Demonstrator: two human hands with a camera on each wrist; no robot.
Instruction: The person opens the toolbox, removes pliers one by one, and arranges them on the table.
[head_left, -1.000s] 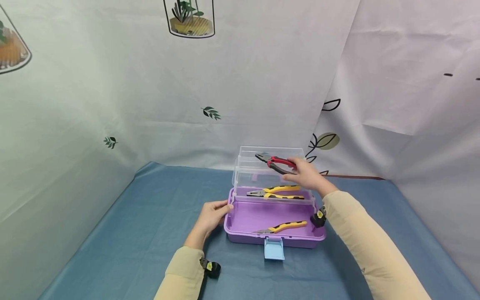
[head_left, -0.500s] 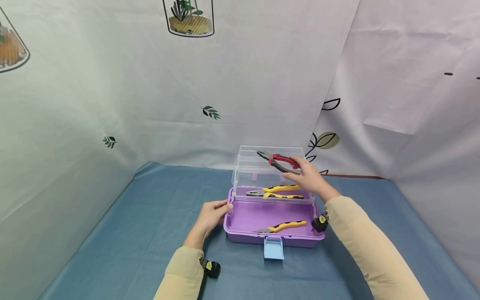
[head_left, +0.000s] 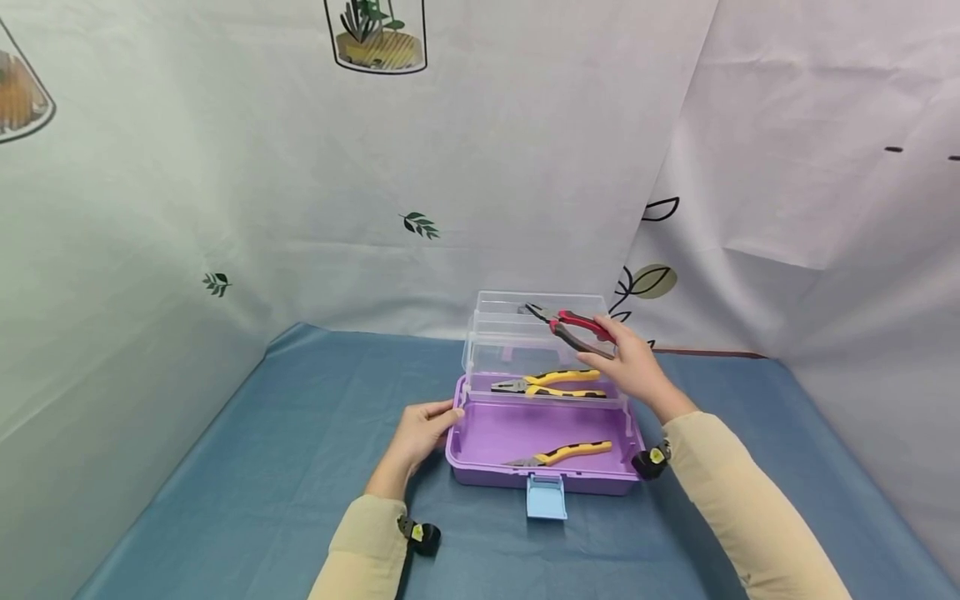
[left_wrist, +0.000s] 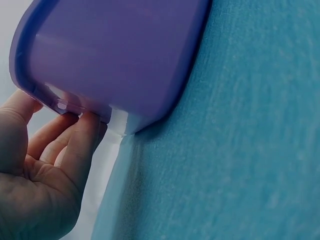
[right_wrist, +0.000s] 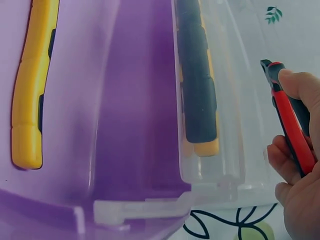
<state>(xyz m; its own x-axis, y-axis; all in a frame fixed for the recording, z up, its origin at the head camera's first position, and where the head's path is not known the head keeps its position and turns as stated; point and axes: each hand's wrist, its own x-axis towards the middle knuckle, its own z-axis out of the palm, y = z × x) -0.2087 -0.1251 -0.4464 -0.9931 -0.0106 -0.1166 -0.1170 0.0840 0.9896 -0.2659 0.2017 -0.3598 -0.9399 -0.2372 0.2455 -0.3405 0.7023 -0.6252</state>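
Note:
A purple toolbox [head_left: 495, 429] stands with its clear lid raised at the back. My left hand [head_left: 420, 433] grips the box's left rim, thumb on top and fingers beneath, as the left wrist view also shows. Above the clear trays, my right hand [head_left: 633, 367] holds red-and-black pliers [head_left: 576, 321] by the handles, their head pointing left. Yellow-and-black combination pliers [head_left: 555, 385] lie in the lower clear tray [right_wrist: 232, 150]. On the box floor rest yellow-handled pliers [head_left: 573, 452] with a narrow, pointed nose.
A light blue latch [head_left: 546, 497] hangs at the box's front. Blue cloth [head_left: 322, 417] covers the table. White printed curtains [head_left: 525, 167] rise close behind the box and along both sides.
My right hand has drawn the red-and-black pliers to the right and slightly nearer to me. My left hand keeps its hold on the box rim.

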